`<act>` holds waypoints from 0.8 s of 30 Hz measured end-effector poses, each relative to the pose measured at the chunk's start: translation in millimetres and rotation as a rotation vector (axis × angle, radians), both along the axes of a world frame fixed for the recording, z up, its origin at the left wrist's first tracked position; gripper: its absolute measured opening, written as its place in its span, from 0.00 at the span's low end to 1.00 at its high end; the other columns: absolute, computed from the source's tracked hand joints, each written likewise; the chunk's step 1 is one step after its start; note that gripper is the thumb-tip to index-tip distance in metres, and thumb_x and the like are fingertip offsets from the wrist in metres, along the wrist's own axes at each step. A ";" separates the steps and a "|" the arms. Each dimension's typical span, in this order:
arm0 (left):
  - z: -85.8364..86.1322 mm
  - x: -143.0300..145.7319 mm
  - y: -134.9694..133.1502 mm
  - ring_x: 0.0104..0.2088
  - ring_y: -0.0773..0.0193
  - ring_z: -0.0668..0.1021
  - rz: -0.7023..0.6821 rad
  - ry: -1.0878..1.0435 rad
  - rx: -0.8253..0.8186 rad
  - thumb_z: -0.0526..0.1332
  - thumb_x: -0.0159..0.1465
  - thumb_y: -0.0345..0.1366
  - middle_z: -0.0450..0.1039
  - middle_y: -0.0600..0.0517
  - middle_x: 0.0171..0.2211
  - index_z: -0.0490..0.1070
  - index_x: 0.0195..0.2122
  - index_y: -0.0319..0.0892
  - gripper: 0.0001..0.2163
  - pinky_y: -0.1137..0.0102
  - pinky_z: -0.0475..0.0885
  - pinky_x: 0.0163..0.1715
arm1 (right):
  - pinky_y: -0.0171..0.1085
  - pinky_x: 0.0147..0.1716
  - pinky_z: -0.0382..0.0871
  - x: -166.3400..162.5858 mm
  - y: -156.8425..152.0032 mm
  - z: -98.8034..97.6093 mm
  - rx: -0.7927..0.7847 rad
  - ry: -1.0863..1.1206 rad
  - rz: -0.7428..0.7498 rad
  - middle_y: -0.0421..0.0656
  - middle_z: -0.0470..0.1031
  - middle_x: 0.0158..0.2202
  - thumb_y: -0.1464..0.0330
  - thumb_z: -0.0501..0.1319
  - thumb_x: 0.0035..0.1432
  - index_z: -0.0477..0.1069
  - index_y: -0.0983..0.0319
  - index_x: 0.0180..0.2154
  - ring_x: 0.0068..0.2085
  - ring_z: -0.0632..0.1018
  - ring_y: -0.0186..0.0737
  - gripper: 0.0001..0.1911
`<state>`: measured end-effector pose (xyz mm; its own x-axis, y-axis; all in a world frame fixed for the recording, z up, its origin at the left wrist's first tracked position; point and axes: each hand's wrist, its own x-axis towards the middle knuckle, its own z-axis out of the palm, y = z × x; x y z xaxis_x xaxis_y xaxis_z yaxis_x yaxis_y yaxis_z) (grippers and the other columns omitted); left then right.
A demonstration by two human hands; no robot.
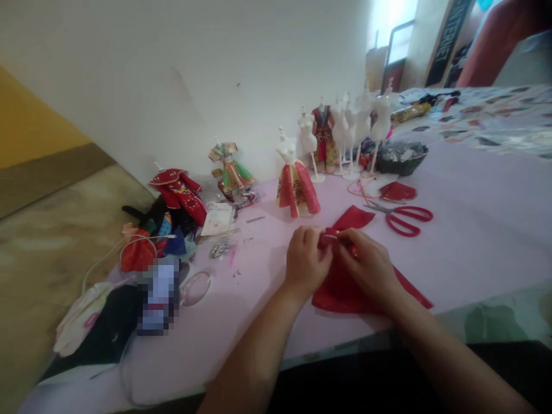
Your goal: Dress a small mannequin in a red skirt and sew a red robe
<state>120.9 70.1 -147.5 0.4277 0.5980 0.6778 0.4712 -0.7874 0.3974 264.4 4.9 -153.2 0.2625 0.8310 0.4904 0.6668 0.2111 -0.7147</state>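
Observation:
A small red garment point(338, 290) lies on the pink-covered table, one red part spread toward the front edge and another sticking out behind my hands. Both hands pinch its raised middle, where a row of small white dots runs along the edge. My left hand point(305, 259) grips the left side of this fold with thumb and fingers. From the right, my right hand point(366, 259) closes on the same cloth, close to the left fingertips. Any needle or thread between the fingers is too small to make out. Red-handled scissors point(405, 218) rest just behind my right hand, blades pointing left.
Dressed mini mannequins, one in a red-and-cream skirt point(297, 190), stand along the wall with several bare white mannequins point(307, 138). A dark basket point(403, 158) sits at the back right. On the left are a cloth pile point(138, 250), a blurred-out phone-like object point(159, 296) and a clear ring point(196, 287).

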 end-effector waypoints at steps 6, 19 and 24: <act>1.7 -2.1 -3.0 0.41 0.58 0.75 -0.025 0.089 0.178 0.57 0.68 0.31 0.74 0.48 0.39 0.68 0.44 0.43 0.05 0.63 0.74 0.43 | 0.43 0.38 0.68 -4.5 -3.1 -6.6 0.007 0.009 0.010 0.45 0.79 0.38 0.63 0.58 0.64 0.73 0.59 0.41 0.36 0.77 0.45 0.09; 19.0 -8.6 -11.9 0.49 0.57 0.76 -0.260 -0.075 -0.166 0.51 0.67 0.36 0.74 0.46 0.46 0.69 0.48 0.43 0.11 0.59 0.72 0.52 | 0.40 0.38 0.68 0.5 -8.0 -0.7 -0.026 0.108 0.016 0.42 0.79 0.36 0.65 0.59 0.65 0.74 0.58 0.39 0.36 0.77 0.42 0.07; 9.5 -2.0 -10.2 0.52 0.55 0.74 -0.171 0.029 -0.019 0.60 0.61 0.29 0.73 0.44 0.49 0.67 0.53 0.42 0.17 0.59 0.72 0.53 | 0.41 0.40 0.69 -0.4 -7.7 -2.6 -0.020 0.137 0.041 0.42 0.79 0.38 0.66 0.59 0.64 0.74 0.58 0.40 0.38 0.78 0.42 0.06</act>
<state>118.8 59.9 -138.1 0.5436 0.5271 0.6532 0.3422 -0.8498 0.4010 264.0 -2.9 -155.8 0.2917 0.8518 0.4352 0.5535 0.2208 -0.8031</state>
